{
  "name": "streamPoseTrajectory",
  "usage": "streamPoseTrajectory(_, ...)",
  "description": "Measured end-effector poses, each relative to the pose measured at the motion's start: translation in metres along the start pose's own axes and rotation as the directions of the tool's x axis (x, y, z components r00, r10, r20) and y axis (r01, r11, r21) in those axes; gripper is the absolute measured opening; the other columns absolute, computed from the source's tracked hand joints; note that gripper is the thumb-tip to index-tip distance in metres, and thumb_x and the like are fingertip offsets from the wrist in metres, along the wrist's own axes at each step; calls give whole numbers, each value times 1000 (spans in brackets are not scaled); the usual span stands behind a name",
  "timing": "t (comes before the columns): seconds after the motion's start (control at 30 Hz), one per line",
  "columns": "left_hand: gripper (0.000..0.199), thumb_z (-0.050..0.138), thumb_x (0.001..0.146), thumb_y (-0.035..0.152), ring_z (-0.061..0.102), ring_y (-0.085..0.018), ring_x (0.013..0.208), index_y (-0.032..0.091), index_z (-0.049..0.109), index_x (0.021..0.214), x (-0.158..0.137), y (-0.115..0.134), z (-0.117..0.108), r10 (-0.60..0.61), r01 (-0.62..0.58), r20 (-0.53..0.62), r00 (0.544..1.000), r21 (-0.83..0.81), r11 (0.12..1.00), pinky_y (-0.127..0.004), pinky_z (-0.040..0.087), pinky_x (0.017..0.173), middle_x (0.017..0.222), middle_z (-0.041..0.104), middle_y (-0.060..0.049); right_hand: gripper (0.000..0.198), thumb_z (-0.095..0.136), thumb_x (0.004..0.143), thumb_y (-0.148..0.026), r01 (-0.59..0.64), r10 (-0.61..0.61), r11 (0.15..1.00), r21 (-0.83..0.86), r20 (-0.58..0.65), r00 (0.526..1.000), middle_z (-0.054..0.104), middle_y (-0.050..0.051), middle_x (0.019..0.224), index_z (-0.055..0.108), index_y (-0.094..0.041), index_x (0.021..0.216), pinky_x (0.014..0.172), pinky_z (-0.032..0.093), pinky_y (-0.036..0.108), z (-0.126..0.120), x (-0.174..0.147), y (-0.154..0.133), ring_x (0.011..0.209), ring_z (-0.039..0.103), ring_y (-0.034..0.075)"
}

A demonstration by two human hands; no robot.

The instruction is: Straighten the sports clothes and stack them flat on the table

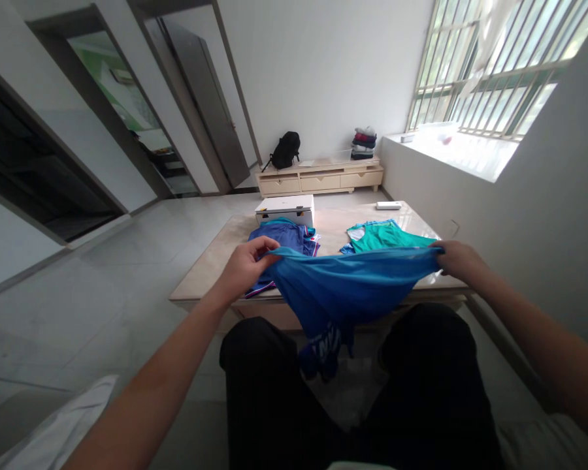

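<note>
A blue sports garment (347, 287) with white lettering low on it is stretched between my two hands, its lighter blue edge on top. My left hand (251, 264) pinches one end of that edge. At the opposite end, my right hand (458, 261) has its fingers closed on the fabric. The cloth sags in the middle and its lower part hangs between my knees. Beyond it on the table (210, 261) lie a pile of purple-blue clothes (287, 236) on the left and a green garment (387, 236) on the right.
A white box (285, 210) and a small white object (389, 205) stand farther back on the table. Against the wall, a low cabinet (321, 181) bears a black backpack (287, 150) and a stack of folded clothes (363, 143). A barred window (500, 65) is at right.
</note>
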State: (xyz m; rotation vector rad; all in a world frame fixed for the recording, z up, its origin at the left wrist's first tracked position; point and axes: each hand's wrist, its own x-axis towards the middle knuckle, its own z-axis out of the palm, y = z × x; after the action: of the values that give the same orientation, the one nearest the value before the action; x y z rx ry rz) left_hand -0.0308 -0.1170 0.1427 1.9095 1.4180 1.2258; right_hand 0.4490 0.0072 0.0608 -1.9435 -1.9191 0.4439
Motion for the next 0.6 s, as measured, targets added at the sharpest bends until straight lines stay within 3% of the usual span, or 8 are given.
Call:
streamPoseTrajectory(0.13,40,70,83,59,62,-18,71,19,74,87,6,2,-29,71,-117,190,979,238,964,-26,48,64,79,70,-3,32,52,77,0,-89,88,985,145,16,996,71,11,58,74,-8,98,52,56,35,-36,22,0,45,67,23)
streamPoseTrajectory(0.3,31,66,86,55,65,-19,68,25,76,85,1,11,-29,81,-262,375,924,462,848,-25,43,65,76,74,-1,31,47,80,3,-146,140,922,358,43,989,72,12,62,74,-7,93,54,60,41,-63,22,-35,50,69,23)
streamPoseTrajectory(0.47,21,72,84,49,67,-22,65,28,76,82,-16,-5,8,-45,-195,425,904,503,842,-26,40,61,69,72,-2,27,56,81,-2,80,-63,730,679,-51,997,77,12,86,77,-10,96,64,64,36,-70,-8,-91,68,73,20)
streamPoseTrajectory(0.53,23,74,83,46,70,-25,71,28,77,97,-21,-9,37,-61,-145,368,928,507,850,-28,43,63,77,75,-4,22,62,81,-9,141,-151,658,739,-54,987,77,11,85,78,-10,97,63,63,33,-65,-22,-118,71,73,20)
streamPoseTrajectory(0.6,44,77,81,47,71,-25,77,27,71,120,-22,-7,73,-28,-115,306,952,440,890,-29,46,66,92,77,-6,21,66,81,-16,175,-211,600,781,-57,976,76,9,80,78,-11,97,59,61,30,-55,-35,-145,68,72,19)
